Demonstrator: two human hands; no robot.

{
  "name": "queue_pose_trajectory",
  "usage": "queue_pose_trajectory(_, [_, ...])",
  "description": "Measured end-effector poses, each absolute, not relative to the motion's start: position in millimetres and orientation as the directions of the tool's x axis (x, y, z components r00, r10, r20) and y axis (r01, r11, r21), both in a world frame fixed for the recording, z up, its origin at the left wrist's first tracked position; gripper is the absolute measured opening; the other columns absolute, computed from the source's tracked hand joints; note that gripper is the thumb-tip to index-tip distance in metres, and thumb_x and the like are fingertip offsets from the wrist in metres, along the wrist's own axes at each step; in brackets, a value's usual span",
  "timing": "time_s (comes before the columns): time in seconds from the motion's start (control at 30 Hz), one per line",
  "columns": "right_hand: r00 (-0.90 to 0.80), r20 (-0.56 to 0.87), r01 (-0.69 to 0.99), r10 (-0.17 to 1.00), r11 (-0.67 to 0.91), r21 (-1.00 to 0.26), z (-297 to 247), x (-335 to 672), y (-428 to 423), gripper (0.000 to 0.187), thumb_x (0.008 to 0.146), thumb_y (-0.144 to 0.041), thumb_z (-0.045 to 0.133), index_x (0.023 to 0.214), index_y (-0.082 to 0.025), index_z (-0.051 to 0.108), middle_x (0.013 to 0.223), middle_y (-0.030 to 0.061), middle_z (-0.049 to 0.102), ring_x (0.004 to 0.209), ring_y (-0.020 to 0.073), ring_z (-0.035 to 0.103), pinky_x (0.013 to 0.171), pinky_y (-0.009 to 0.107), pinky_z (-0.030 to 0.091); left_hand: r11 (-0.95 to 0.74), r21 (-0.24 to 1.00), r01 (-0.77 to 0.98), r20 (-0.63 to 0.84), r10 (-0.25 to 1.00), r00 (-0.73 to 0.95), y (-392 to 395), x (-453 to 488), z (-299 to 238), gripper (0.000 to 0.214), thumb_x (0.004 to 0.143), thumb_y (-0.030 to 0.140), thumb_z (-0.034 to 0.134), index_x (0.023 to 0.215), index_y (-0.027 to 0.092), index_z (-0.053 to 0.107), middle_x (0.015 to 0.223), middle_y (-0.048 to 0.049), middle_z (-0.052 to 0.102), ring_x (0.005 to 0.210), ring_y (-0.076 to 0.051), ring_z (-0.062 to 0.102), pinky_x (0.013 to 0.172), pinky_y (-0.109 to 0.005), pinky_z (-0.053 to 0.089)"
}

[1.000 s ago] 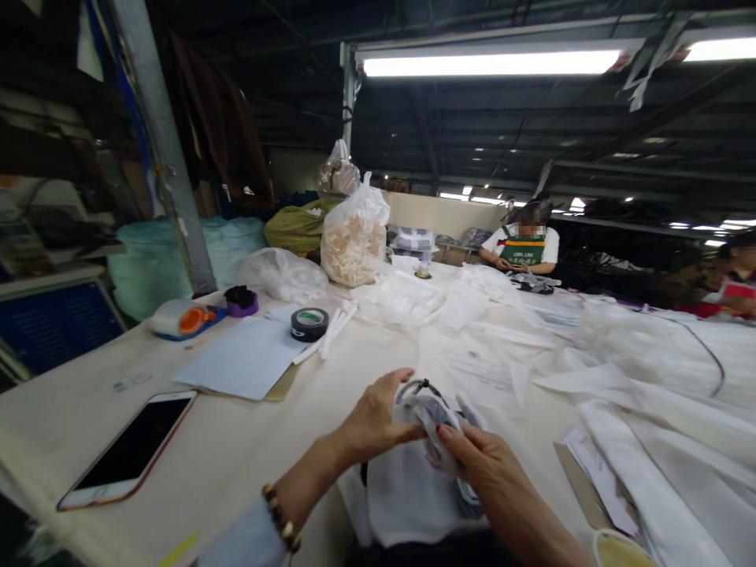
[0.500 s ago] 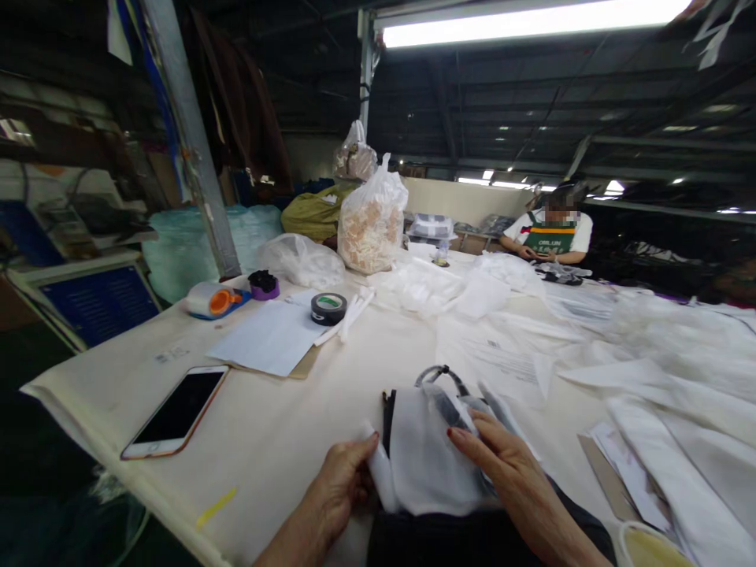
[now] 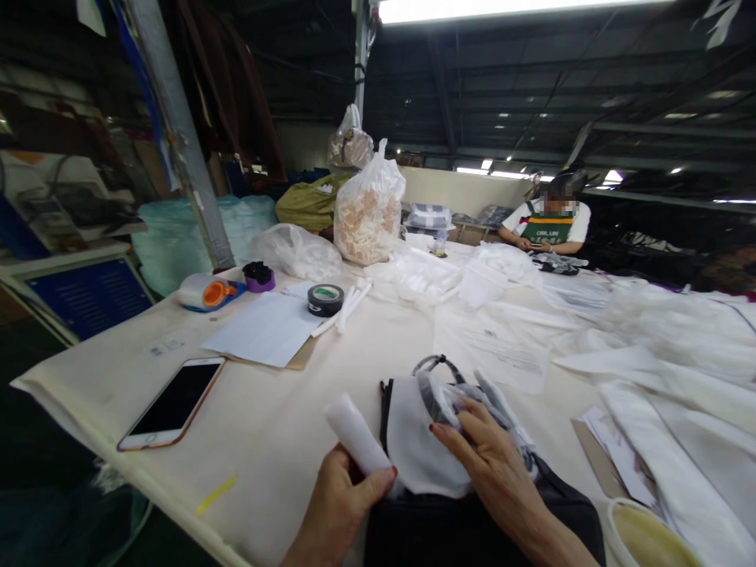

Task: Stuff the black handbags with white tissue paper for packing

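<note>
green apron seemingly reads "omlun"

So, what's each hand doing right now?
Left hand: closed around a white roll.
Right hand: partly curled at the wrapped handle; whether it grips can't be told.

Bag at the table's near side, phone to its left.
Paper lies behind the phone; a filled plastic sack stands farther back.

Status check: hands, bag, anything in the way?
Left hand holding white roll. Right hand on wrapped handle. White sheet partly covering black bag.
</note>
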State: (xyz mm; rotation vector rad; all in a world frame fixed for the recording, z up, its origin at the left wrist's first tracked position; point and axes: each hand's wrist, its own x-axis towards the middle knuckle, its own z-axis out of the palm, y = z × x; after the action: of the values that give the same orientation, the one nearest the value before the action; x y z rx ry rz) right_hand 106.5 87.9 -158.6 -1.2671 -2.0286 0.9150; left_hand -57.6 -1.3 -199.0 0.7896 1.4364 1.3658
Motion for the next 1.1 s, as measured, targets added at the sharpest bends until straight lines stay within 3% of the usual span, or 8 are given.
queue_pose_trajectory(0.13, [-0.422,0.053,0.597,0.905,0.321,-0.735,-164,101,83,0.033,0.079,-0.048,0.051,0.061,-0.021,0.044,0.115,0.0135,0.044,0.108,0.0315,0.043,0.093,0.046,0.028,-0.089,0.986,0.142,0.139,0.911,-0.388,-13,-53,-187,0.014,0.069,0.031,0.062,0.076,0.021,0.056,0.070,0.0010,0.057,0.068,-0.016,0.054,0.065,-0.025,0.044])
queue_pose_trajectory(0.27, [-0.491,0.112,0.611,0.864,0.433,-0.663,-171,99,82,0.028,0.083,-0.044,0.049,0.068,-0.021,0.053,0.110,0.0119,0.049,0.108,0.0300,0.044,0.090,0.043,0.032,-0.435,0.853,0.287,0.471,0.880,-0.066,-9,-56,-178,0.008,0.076,0.019,0.057,0.083,0.021,0.055,0.079,-0.0007,0.059,0.072,-0.015,0.056,0.067,-0.023,0.044])
queue_pose_trajectory(0.43, [-0.640,0.056,0.649,0.767,0.577,-0.495,-172,97,87,0.023,0.086,-0.029,0.046,0.073,-0.023,0.065,0.068,0.0054,0.050,0.100,0.0288,0.043,0.075,0.034,0.038,-0.242,0.937,0.252,0.196,0.961,0.195,7,-68,-169,0.030,0.068,0.015,0.068,0.095,0.019,0.056,0.087,-0.0006,0.055,0.069,-0.012,0.048,0.064,-0.022,0.040])
queue_pose_trajectory(0.57, [-0.561,0.026,0.701,0.827,0.492,-0.517,-169,94,88,0.021,0.084,-0.021,0.045,0.075,-0.016,0.062,0.079,0.0071,0.053,0.085,0.0211,0.050,0.070,0.029,0.039,-0.211,0.935,0.287,0.117,0.943,0.312,14,-76,-170,0.036,0.064,0.016,0.073,0.097,0.020,0.058,0.099,-0.0010,0.053,0.082,-0.015,0.047,0.069,-0.022,0.036])
queue_pose_trajectory(0.7, [-0.494,0.006,0.722,0.870,0.414,-0.555,-169,92,91,0.023,0.085,-0.023,0.046,0.067,-0.015,0.058,0.079,0.0054,0.051,0.070,0.0151,0.052,0.066,0.027,0.039,-0.249,0.944,0.216,0.183,0.941,0.285,18,-75,-181,0.021,0.070,0.026,0.070,0.087,0.019,0.061,0.090,0.0000,0.053,0.085,-0.016,0.048,0.076,-0.024,0.036])
queue_pose_trajectory(0.87, [-0.442,0.014,0.728,0.897,0.367,-0.579,-169,92,93,0.031,0.085,-0.033,0.050,0.060,-0.016,0.054,0.072,0.0024,0.047,0.068,0.0148,0.051,0.065,0.028,0.038,-0.301,0.920,0.252,0.289,0.954,0.082,13,-68,-194,0.015,0.082,0.026,0.057,0.095,0.022,0.060,0.090,-0.0018,0.057,0.084,-0.016,0.052,0.077,-0.024,0.040])
queue_pose_trajectory(0.97, [-0.459,0.015,0.714,0.888,0.379,-0.588,-169,93,92,0.032,0.085,-0.035,0.050,0.060,-0.017,0.054,0.070,0.0011,0.046,0.067,0.0142,0.050,0.064,0.027,0.037,-0.519,0.782,0.344,0.507,0.852,0.132,9,-66,-197,0.015,0.084,0.019,0.052,0.098,0.021,0.059,0.094,-0.0049,0.057,0.089,-0.017,0.053,0.078,-0.025,0.043])
queue_pose_trajectory(1.1, [-0.453,0.023,0.727,0.891,0.385,-0.569,-170,92,91,0.030,0.084,-0.035,0.050,0.061,-0.018,0.056,0.070,0.0015,0.047,0.066,0.0145,0.050,0.062,0.027,0.037,-0.798,0.374,0.474,0.771,0.551,0.320,6,-65,-199,0.021,0.088,0.015,0.043,0.104,0.012,0.056,0.090,-0.0109,0.061,0.089,-0.018,0.052,0.079,-0.028,0.045])
